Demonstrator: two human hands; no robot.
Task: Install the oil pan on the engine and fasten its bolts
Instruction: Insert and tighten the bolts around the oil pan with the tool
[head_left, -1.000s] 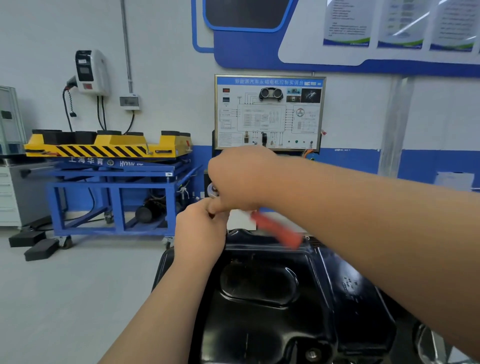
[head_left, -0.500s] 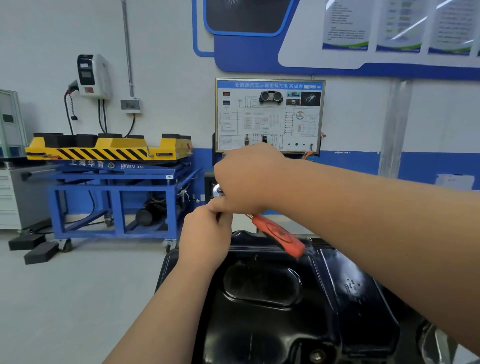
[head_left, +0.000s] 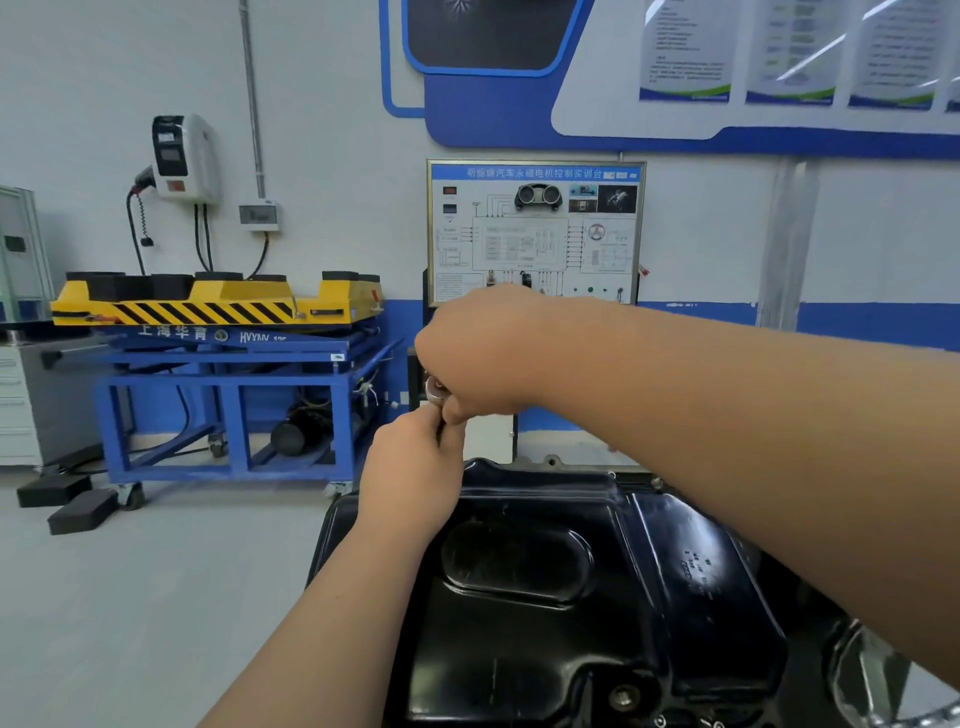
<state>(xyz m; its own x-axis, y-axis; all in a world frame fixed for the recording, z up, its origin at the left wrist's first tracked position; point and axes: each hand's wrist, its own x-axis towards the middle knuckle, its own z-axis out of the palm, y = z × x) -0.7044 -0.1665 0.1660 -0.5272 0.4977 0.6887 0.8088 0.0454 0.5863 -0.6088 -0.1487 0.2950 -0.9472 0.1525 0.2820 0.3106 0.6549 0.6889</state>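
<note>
Half a second ago the red handle of the ratchet (head_left: 434, 391) stuck out below my right hand (head_left: 493, 358), slanting toward the middle of the frame. Now it is out of sight, and only the chrome head shows, peeking out at the left edge of that fist. The right hand is clenched around the tool. The left hand (head_left: 415, 467) has kept its place directly beneath, fingertips pinched up against the underside of the chrome head. Both hands have barely shifted in the frame and sit just left of centre, above the far rim of the pan and not down on it.

I read this as the tool being turned or set up in the air, perhaps a socket being seated, and not a bolt being driven. The fastening looks to be ahead of me.

The oil pan (head_left: 545, 597) fills the lower centre and lower right of the frame, bottom side up. It is glossy black pressed metal with an oval recess in its middle and faint stamped lettering on its right slope. A drain plug (head_left: 623, 699) sits near the bottom edge. The engine beneath is mostly hidden.
</note>
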